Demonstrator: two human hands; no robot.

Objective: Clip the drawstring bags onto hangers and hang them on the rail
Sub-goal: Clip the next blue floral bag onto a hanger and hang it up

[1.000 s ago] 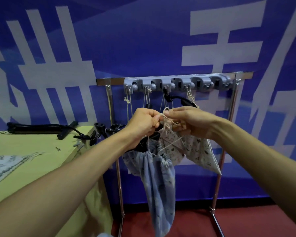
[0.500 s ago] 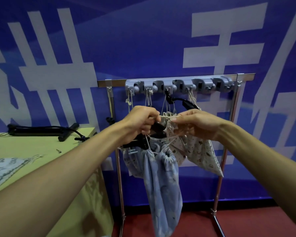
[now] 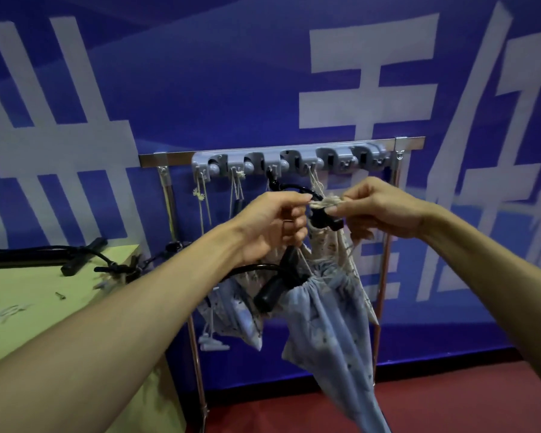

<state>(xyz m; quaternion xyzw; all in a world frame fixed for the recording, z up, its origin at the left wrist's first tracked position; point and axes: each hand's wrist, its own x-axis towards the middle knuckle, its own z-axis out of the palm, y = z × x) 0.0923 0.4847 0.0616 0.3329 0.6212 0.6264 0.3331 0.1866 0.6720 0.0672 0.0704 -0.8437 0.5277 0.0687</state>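
Left grip (image 3: 272, 226) curled, seemingly on black hanger (image 3: 267, 295) | right grip (image 3: 378, 210) pinching drawstring (image 3: 328, 201) | blue bag (image 3: 328, 326) hanging below both

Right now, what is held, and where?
Left hand and right hand pinch the bunched drawstring at opposite ends; left also grips the hanger at its neck.

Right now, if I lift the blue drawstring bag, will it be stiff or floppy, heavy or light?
Probably floppy: the blue drawstring bag hangs in soft folds below its gathered neck. Likely light: it drapes flat, without a bulge. It may swing: it seems to hang from the black clip.
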